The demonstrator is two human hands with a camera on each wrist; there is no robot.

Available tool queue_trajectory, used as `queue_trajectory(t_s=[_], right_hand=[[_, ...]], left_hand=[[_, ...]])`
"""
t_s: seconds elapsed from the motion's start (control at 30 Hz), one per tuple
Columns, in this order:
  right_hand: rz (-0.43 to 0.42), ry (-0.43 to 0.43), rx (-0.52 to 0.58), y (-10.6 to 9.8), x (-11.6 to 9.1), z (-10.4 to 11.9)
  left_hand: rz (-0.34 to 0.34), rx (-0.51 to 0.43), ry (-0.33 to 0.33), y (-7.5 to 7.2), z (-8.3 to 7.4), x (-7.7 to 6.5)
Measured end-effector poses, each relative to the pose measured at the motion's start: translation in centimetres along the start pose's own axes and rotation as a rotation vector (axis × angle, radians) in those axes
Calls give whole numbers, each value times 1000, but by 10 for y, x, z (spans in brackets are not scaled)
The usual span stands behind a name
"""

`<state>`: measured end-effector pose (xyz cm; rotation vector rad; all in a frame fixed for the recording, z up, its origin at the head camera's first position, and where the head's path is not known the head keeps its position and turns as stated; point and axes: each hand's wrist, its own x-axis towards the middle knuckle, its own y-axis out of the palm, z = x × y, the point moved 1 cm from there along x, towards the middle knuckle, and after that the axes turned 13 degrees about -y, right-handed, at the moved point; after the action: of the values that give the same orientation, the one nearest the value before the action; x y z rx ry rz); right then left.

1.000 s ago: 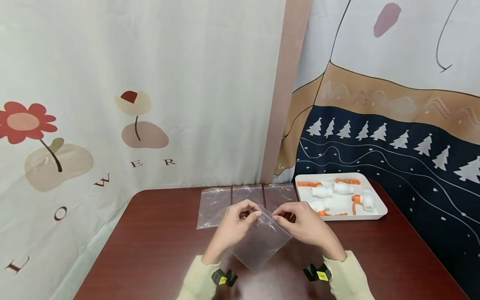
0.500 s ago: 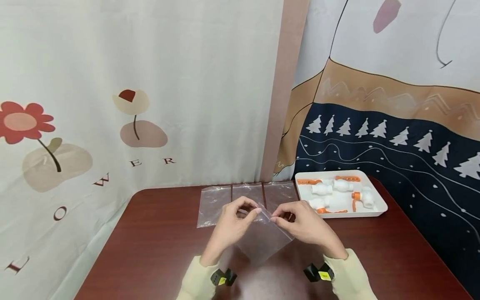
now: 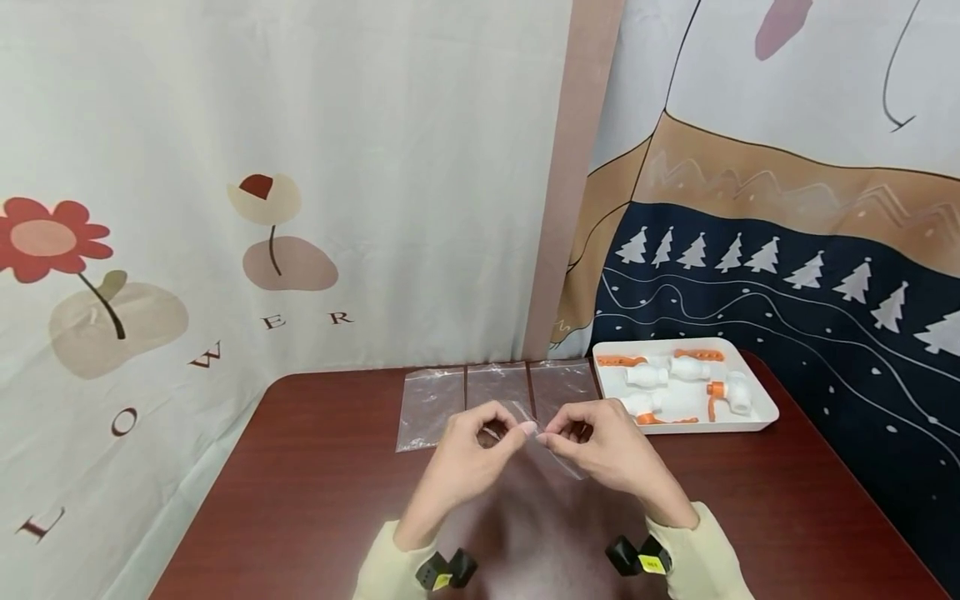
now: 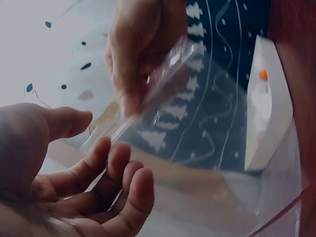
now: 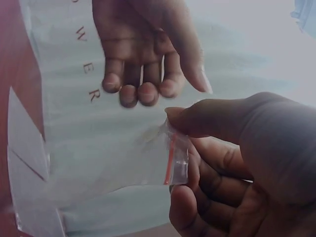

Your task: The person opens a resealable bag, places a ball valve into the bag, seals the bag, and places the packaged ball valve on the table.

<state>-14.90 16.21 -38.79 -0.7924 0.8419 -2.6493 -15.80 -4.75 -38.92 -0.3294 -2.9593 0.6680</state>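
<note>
In the head view a clear zip bag (image 3: 561,464) hangs above the table between both hands. My right hand (image 3: 611,446) pinches it by its zip edge between thumb and fingers. The right wrist view shows the bag's red zip line (image 5: 169,160) close to that grip. My left hand (image 3: 471,457) is beside the bag's other end, its thumb apart from its loosely bent fingers. A gap between left thumb and fingers shows in the left wrist view, with the bag (image 4: 168,74) beyond the fingertips. Whether a left finger touches the plastic is hard to tell.
Clear zip bags lie flat in a row at the table's back, including a left one (image 3: 429,412). Right of them, a white tray (image 3: 735,427) holds several white plastic pieces with orange handles, such as a white piece (image 3: 647,376). Curtains stand behind the table (image 3: 300,467).
The left thumb and fingers have come off the bag's zip edge and shifted slightly right, towards the right hand. The bag's body has tilted up and away. The right hand keeps its pinch.
</note>
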Motion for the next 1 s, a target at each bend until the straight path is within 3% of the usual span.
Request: queue_trajectory(t_s=[0.2,0.5,0.77,1.0], right_hand=[[-42,-8,21,2,-1,6],[-34,-5,83,6,-1,7],[16,53,237,7,-1,3],[13,107,311,7,1,4]], left_hand=[[130,-13,-45,10,2,-1],[269,-189,-104,14,9,7],[414,-294,-68,8,14,11],[434,-294,-28,5,17,12]])
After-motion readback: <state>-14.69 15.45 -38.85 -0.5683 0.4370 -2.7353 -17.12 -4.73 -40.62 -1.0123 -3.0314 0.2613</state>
